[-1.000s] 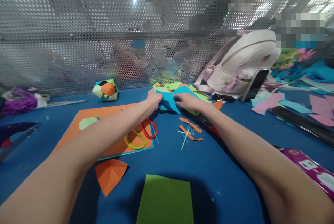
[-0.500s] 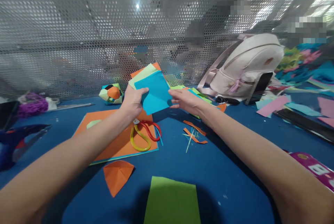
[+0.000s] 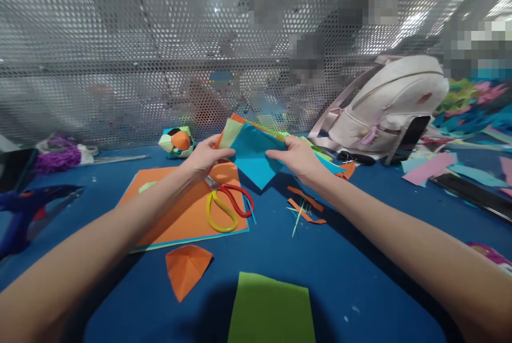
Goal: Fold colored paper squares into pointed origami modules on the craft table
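Both hands hold a small stack of coloured paper sheets [image 3: 253, 159] above the blue table, a blue sheet on top with pale green and orange edges showing behind. My left hand [image 3: 206, 156] pinches the stack's left side. My right hand [image 3: 298, 157] grips its right side. Scissors [image 3: 224, 205] with red and yellow handles lie just below, on a large orange sheet [image 3: 182, 209]. More sheets lie on the table behind my right hand.
A green sheet [image 3: 272, 308] and a folded orange piece [image 3: 187, 268] lie near me. A folded paper ball [image 3: 177, 142] sits by the perforated metal screen. A pale backpack [image 3: 386, 105] stands at right, with paper scraps [image 3: 426, 166] beyond. A blue glue gun [image 3: 28, 207] is at left.
The hands lifted the paper stack off the pile at the back, raised it, then brought it lower and tilted it flatter between both hands.
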The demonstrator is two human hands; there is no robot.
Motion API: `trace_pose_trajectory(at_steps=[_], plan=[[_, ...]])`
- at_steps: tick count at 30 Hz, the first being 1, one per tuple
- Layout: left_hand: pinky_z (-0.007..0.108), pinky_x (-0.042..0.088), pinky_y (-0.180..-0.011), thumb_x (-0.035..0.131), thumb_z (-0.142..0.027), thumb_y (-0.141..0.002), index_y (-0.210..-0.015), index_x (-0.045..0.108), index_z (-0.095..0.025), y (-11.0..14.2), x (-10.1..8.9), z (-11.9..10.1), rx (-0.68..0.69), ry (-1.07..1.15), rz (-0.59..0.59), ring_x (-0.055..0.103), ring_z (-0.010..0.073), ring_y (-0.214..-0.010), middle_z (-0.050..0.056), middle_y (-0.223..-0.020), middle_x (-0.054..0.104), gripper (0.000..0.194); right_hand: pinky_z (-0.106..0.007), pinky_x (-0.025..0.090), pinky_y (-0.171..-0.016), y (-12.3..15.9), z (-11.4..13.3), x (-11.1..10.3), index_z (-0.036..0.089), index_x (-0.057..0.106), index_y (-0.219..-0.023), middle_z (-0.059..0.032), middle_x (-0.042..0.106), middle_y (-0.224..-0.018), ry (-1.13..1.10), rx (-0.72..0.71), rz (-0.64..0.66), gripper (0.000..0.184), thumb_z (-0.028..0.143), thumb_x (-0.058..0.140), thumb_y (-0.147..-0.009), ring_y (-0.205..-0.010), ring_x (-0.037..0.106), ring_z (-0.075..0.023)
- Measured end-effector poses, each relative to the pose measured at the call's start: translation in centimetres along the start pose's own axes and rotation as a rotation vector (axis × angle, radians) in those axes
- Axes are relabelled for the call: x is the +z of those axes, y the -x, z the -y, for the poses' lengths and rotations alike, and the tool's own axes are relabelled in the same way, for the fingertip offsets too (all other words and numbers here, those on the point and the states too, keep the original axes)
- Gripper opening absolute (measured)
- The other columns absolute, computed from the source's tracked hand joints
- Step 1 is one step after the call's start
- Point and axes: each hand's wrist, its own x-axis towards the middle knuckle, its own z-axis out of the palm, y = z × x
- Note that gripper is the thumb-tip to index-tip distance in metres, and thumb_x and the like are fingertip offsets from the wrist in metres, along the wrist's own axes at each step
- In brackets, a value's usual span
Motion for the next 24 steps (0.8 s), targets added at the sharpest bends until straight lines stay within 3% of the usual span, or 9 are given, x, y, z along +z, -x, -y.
trace_pose_trajectory(at_steps=[4, 6, 8, 11, 14, 18, 21, 24], plan=[[0.029, 0.049, -0.078, 0.076, -0.019, -0.054, -0.083, 0.07, -0.015, -0.3, -0.5, -0.1, 0.075, -0.263, 0.192, 0.062, 0.0165, -0.079, 0.002, -0.084, 0.07, 0.03, -0.026, 0.042, -0.059, 0.0, 0.6, -0.8, 0.017, 0.063, -0.071, 0.0021, 0.059, -0.064, 0.351, -0.168, 0.087, 0.011, 0.025, 0.057, -0.07, -0.064, 0.054, -0.014], [0.029, 0.05, -0.077, 0.076, -0.019, -0.054, -0.08, 0.071, -0.015, -0.4, -0.1, 0.3, 0.064, -0.296, 0.208, 0.062, 0.0172, -0.077, 0.0, -0.078, 0.069, 0.026, -0.028, 0.045, -0.066, 0.1, 0.5, -0.7, 0.016, 0.065, -0.078, -0.0003, 0.063, -0.074, 0.371, -0.254, 0.142, 0.014, 0.022, 0.054, -0.071, -0.071, 0.057, -0.0154], [0.029, 0.05, -0.073, 0.074, -0.018, -0.054, -0.076, 0.072, -0.015, -0.6, 0.3, 1.0, 0.029, -0.28, 0.153, 0.062, 0.0173, -0.073, -0.001, -0.07, 0.068, 0.023, -0.031, 0.046, -0.078, 0.3, 0.2, -0.5, 0.015, 0.063, -0.097, -0.0048, 0.066, -0.094, 0.309, -0.288, 0.145, 0.028, 0.02, 0.056, -0.07, -0.085, 0.06, -0.0177], [0.03, 0.05, -0.072, 0.073, -0.021, -0.056, -0.081, 0.072, -0.014, -0.8, 0.6, 2.3, -0.007, -0.231, 0.094, 0.061, 0.017, -0.069, -0.001, -0.067, 0.068, 0.026, -0.035, 0.043, -0.092, 0.4, -0.9, -0.1, 0.016, 0.047, -0.124, -0.0117, 0.057, -0.124, 0.13, -0.204, 0.072, 0.063, 0.022, 0.066, -0.064, -0.11, 0.054, -0.0212], [0.03, 0.05, -0.072, 0.072, -0.024, -0.056, -0.083, 0.072, -0.015, -0.8, 0.7, 3.1, -0.033, -0.162, 0.064, 0.062, 0.0163, -0.068, 0.0, -0.071, 0.07, 0.028, -0.037, 0.044, -0.092, 0.8, -2.1, 0.4, 0.017, 0.043, -0.129, -0.0147, 0.052, -0.128, -0.021, -0.005, -0.021, 0.077, 0.024, 0.072, -0.058, -0.117, 0.051, -0.0247], [0.029, 0.049, -0.07, 0.072, -0.021, -0.053, -0.075, 0.071, -0.013, -0.5, 1.5, 3.0, -0.057, -0.103, 0.04, 0.06, 0.0148, -0.065, 0.001, -0.068, 0.069, 0.023, -0.038, 0.05, -0.076, 1.3, -2.9, 1.8, 0.017, 0.06, -0.107, -0.0096, 0.067, -0.098, -0.073, 0.128, -0.064, 0.044, 0.023, 0.064, -0.064, -0.094, 0.061, -0.0253], [0.028, 0.048, -0.065, 0.069, -0.019, -0.054, -0.073, 0.069, -0.012, -0.4, 2.2, 2.2, -0.057, -0.07, 0.037, 0.058, 0.0138, -0.061, 0.001, -0.062, 0.066, 0.02, -0.036, 0.05, -0.067, 1.1, -2.2, 2.2, 0.017, 0.065, -0.091, -0.004, 0.067, -0.076, -0.079, 0.103, -0.058, 0.025, 0.02, 0.055, -0.068, -0.075, 0.062, -0.0211], [0.026, 0.047, -0.062, 0.067, -0.019, -0.055, -0.072, 0.067, -0.012, -0.4, 2.4, 1.5, -0.039, -0.034, 0.035, 0.056, 0.012, -0.058, -0.001, -0.06, 0.064, 0.018, -0.033, 0.05, -0.064, 0.3, -0.7, 1.3, 0.019, 0.064, -0.083, -0.001, 0.065, -0.071, -0.051, 0.036, -0.041, 0.019, 0.018, 0.055, -0.066, -0.069, 0.06, -0.0186]])
